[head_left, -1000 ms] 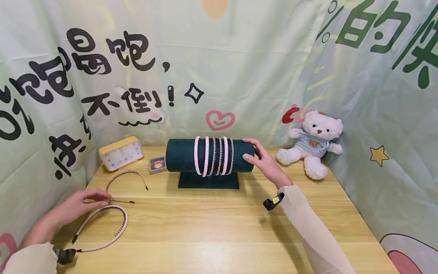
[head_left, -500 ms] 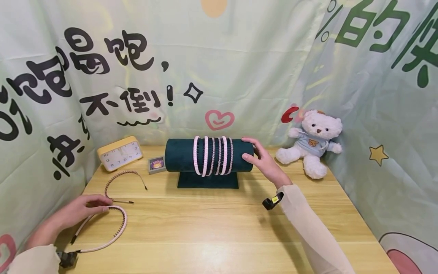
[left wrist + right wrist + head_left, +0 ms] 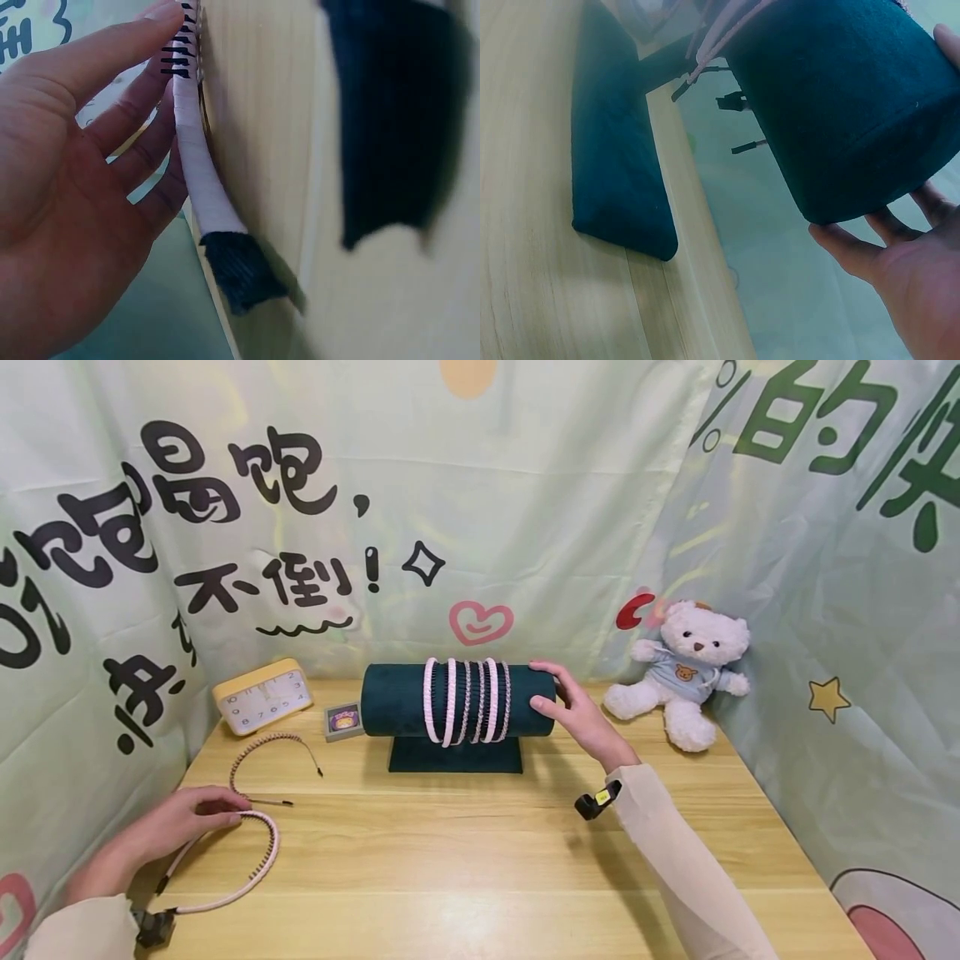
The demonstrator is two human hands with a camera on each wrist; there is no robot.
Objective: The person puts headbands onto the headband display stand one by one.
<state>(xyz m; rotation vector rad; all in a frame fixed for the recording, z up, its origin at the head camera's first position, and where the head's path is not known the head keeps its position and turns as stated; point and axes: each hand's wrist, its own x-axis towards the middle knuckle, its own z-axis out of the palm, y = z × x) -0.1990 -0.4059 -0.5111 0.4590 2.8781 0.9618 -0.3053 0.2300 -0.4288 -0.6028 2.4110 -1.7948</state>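
At the left of the table my left hand (image 3: 187,814) pinches a pink headband (image 3: 275,843) with dark inner teeth. In the left wrist view, my thumb lies over the teeth of the headband (image 3: 199,157), the other fingers behind it, and its black tip (image 3: 240,270) points down. My right hand (image 3: 581,714) grips the right end of a dark green velvet headband stand (image 3: 397,702), thumb in front. Several pink and brown headbands (image 3: 450,703) circle the stand's roll. The right wrist view shows fingertips (image 3: 840,244) at the rim of the roll's end (image 3: 840,127).
A thin brown spiral headband (image 3: 243,756) lies just behind my left hand. Farther back stand a yellow clock (image 3: 266,697) and a small framed badge (image 3: 343,722). A white teddy bear (image 3: 690,677) sits at the back right. Printed cloth (image 3: 570,485) surrounds the wooden table (image 3: 450,860).
My left hand has shifted slightly toward me, from between the two loose headbands onto the pink one, and has taken hold of it. My right hand stays on the stand.
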